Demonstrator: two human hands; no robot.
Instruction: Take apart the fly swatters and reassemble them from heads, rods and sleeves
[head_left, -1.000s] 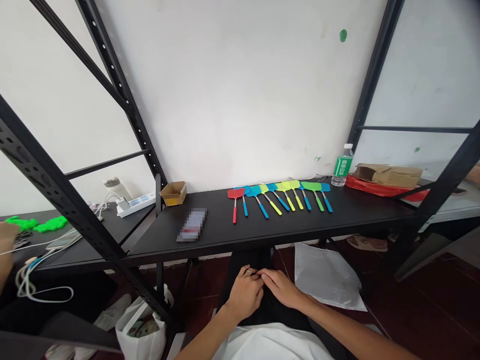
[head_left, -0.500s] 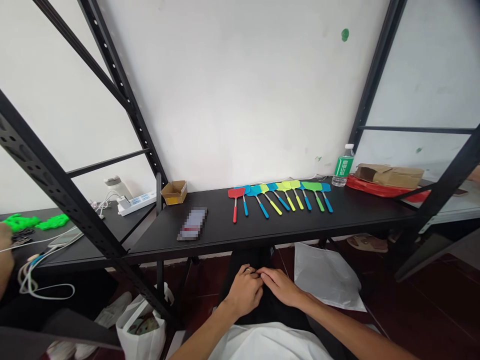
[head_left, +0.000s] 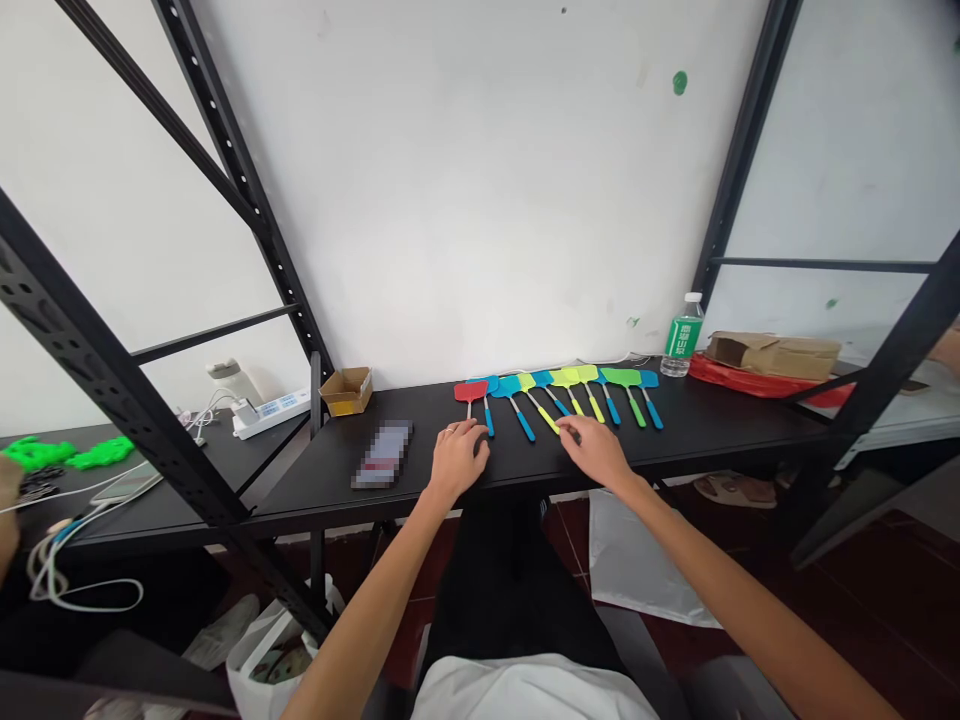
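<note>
Several fly swatters with coloured heads and handles lie in a row on the black table [head_left: 420, 400]. My left hand [head_left: 456, 458] is over the handle end of the red fly swatter [head_left: 471, 391], its fingers bent and the thumb apart. That handle is mostly hidden, and contact is unclear. My right hand [head_left: 596, 452] reaches to the lower end of a yellow-handled fly swatter [head_left: 544, 412], fingers loosely extended; whether they touch it I cannot tell. To the right lie a green fly swatter [head_left: 624, 378] and a blue fly swatter [head_left: 650, 381].
A phone [head_left: 383, 453] and a small open cardboard box [head_left: 346, 392] are on the left. A water bottle [head_left: 682, 337] stands at the back right, beside a flattened carton [head_left: 776, 354] on red plastic. Black metal posts [head_left: 112, 370] frame the table. Another person's hand shows at far left.
Both my hands have risen from my lap, where they lay together, and moved apart to the table's front part by the handles. The fly swatters appear unmoved.
</note>
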